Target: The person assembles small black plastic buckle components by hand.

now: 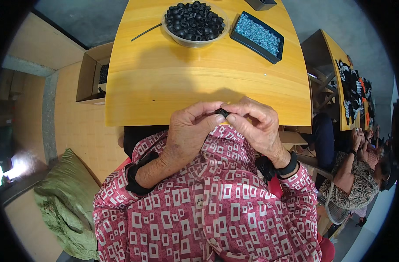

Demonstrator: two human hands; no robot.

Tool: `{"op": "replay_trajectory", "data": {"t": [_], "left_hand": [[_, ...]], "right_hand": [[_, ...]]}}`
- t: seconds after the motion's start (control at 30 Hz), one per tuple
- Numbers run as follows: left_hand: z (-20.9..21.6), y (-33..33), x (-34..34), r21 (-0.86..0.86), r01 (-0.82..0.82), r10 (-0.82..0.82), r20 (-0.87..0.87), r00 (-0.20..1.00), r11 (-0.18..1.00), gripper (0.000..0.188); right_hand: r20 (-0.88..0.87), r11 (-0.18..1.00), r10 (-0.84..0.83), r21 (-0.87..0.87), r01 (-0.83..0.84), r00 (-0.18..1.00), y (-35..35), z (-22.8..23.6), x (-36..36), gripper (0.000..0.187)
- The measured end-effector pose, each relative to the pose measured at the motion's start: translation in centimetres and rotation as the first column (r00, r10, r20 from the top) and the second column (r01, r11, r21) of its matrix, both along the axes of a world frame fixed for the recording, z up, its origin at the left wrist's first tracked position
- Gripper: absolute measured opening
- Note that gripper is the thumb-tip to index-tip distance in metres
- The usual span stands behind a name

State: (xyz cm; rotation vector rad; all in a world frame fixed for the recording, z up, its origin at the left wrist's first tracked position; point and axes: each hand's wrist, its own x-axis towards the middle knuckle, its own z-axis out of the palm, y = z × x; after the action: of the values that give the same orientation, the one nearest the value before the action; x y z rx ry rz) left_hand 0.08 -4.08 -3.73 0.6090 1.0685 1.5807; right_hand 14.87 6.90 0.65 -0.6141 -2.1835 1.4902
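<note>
Just past the near edge of the wooden table (164, 83), my left hand (186, 129) and my right hand (257, 124) meet, thumbs and fingers pinched together. Between the fingertips is a small black piece (222, 112), which both hands grip; most of it is covered, so its kind is unclear. Farther back on the table, a clear plastic bowl (195, 43) is heaped with small round black parts (193, 22), some hollow. To its right lies a black tray (256, 53) filled with tiny shiny silver-blue pieces (257, 35).
A thin black rod (146, 32) sticks out left from the bowl. Beside the table's left edge stands an open cardboard box (88, 78) with black items. A green sack (68, 205) slumps at lower left. People (354, 179) sit at another table (332, 52) on the right.
</note>
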Motion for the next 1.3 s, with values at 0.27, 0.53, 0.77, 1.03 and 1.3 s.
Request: {"op": "replay_trajectory", "data": {"t": [0.27, 0.53, 0.77, 1.03, 1.3], "left_hand": [[1.0, 0.1, 0.1, 0.05, -0.02, 0.027, -0.143, 0.989, 0.999, 0.025], [0.7, -0.1, -0.2, 0.074, 0.004, 0.017, -0.283, 0.959, 0.997, 0.022], [1.2, 0.0, -0.4, 0.102, 0.011, 0.03, -0.39, 0.92, 0.995, 0.021], [1.6, 0.1, -0.2, 0.138, -0.016, 0.084, -0.509, 0.857, 0.99, 0.019], [1.2, 0.1, 0.2, 0.083, -0.009, 0.036, -0.339, 0.94, 0.996, 0.02]], "right_hand": [[-0.061, 0.986, -0.036, 0.16, 0.046, 0.997, 0.2, 0.7, 0.1, 0.021], [-0.038, 0.988, -0.104, -0.119, 0.099, 0.994, 0.1, 1.4, 0.8, 0.021], [0.013, 1.0, -0.01, -0.01, 0.01, 1.0, 0.5, 2.1, 0.7, 0.02], [0.012, 0.997, 0.0, 0.076, -0.001, 1.0, 0.5, 1.9, 0.7, 0.02], [0.017, 0.99, -0.031, 0.134, 0.029, 0.999, 0.5, 1.7, 0.8, 0.02]]}}
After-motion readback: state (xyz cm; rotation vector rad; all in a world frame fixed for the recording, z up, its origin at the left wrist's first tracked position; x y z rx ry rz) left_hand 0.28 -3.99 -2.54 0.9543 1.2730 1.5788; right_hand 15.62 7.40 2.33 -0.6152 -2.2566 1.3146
